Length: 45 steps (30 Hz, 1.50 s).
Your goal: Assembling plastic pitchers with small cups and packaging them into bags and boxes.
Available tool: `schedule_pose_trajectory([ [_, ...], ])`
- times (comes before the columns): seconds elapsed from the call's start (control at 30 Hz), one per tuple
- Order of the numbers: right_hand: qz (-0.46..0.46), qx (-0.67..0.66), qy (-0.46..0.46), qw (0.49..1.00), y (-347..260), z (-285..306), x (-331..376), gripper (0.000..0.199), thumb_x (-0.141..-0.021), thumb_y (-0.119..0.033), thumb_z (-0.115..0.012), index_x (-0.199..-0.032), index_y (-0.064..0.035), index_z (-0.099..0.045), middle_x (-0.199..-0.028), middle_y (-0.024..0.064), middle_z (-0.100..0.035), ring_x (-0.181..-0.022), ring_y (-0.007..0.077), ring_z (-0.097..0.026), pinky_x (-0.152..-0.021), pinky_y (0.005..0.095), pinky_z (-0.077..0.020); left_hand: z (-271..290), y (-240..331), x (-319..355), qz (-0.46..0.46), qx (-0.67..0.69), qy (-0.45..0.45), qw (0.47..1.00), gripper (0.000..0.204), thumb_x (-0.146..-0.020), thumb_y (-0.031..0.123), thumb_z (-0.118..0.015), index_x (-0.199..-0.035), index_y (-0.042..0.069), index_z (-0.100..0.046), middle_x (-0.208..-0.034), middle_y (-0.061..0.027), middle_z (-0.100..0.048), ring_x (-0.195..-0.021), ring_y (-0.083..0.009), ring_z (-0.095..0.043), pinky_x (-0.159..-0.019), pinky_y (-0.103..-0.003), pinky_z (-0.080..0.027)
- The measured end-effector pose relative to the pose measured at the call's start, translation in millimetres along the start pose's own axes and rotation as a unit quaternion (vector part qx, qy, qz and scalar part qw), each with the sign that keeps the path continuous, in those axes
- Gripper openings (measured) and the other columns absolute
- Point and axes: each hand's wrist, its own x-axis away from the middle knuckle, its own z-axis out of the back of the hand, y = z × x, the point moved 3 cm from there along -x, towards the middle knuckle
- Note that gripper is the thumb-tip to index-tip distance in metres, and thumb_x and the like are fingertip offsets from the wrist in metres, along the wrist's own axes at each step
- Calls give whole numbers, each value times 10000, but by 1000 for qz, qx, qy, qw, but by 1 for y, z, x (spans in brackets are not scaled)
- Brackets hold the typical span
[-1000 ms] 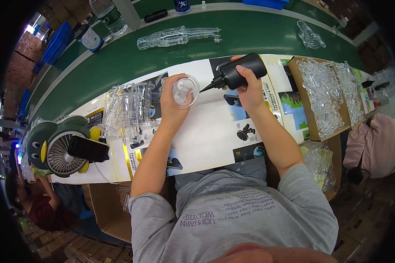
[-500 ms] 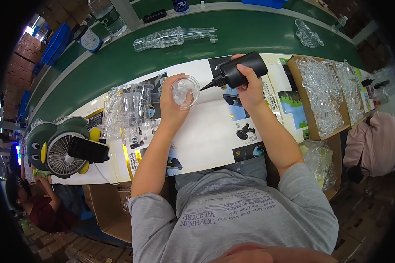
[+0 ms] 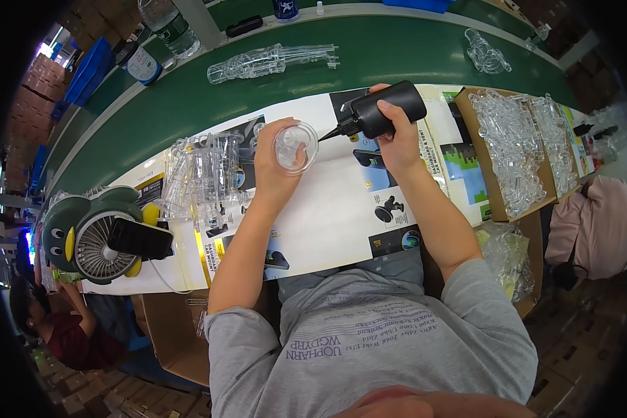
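Left hand (image 3: 275, 167) closed around clear round plastic part (image 3: 295, 146); right hand (image 3: 397, 136) gripping black squeeze bottle (image 3: 383, 110), nozzle at part's rim, above tabletop (image 3: 327, 209).

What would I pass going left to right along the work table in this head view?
Penguin-shaped fan → stack of clear plastic parts → left hand holding a clear round cup → black squeeze bottle in the right hand → cardboard tray of clear parts.
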Motion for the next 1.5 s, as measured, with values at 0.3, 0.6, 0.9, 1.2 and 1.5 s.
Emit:
schedule_pose_trajectory([
  [0.3,4,-5,5,1000,-1,0,0,306,-766,-177,-572,-1046,-57,-545,-924,72,-568,-824,131,-569,-743,241,-462,0,1,0,-4,-3,-5,1000,391,-679,-24,-641,-1048,32,-523,-1054,-126,-545,-980,-281,-538,-864,-337,-418],
  [0.6,13,-10,8,1000,-2,1,-1,307,-767,-178,-573,-1043,-49,-544,-922,74,-566,-814,131,-570,-734,233,-462,-1,1,1,-4,-4,-11,1000,385,-679,-14,-647,-1042,35,-530,-1053,-130,-547,-986,-284,-537,-865,-341,-417],
  [0.9,19,-7,9,1000,-3,2,-3,302,-771,-184,-571,-1043,-54,-545,-898,60,-570,-778,98,-563,-678,200,-450,-2,1,1,-9,-9,-20,1000,384,-682,-30,-639,-1041,40,-523,-1049,-120,-550,-1024,-275,-528,-889,-338,-401],
  [1.2,22,0,7,1000,-4,3,-3,300,-775,-184,-571,-1044,-54,-544,-887,57,-570,-764,93,-561,-672,192,-448,-2,7,-2,-33,-27,-28,999,334,-691,15,-642,-1009,33,-544,-1018,-130,-561,-1000,-296,-529,-866,-365,-409],
  [1.5,29,-7,13,999,-6,3,-3,296,-772,-180,-572,-1041,-57,-553,-866,47,-568,-726,74,-549,-618,172,-431,-2,10,-3,-49,-30,-36,998,319,-690,17,-639,-995,32,-545,-1002,-128,-565,-1001,-303,-526,-864,-378,-408],
])
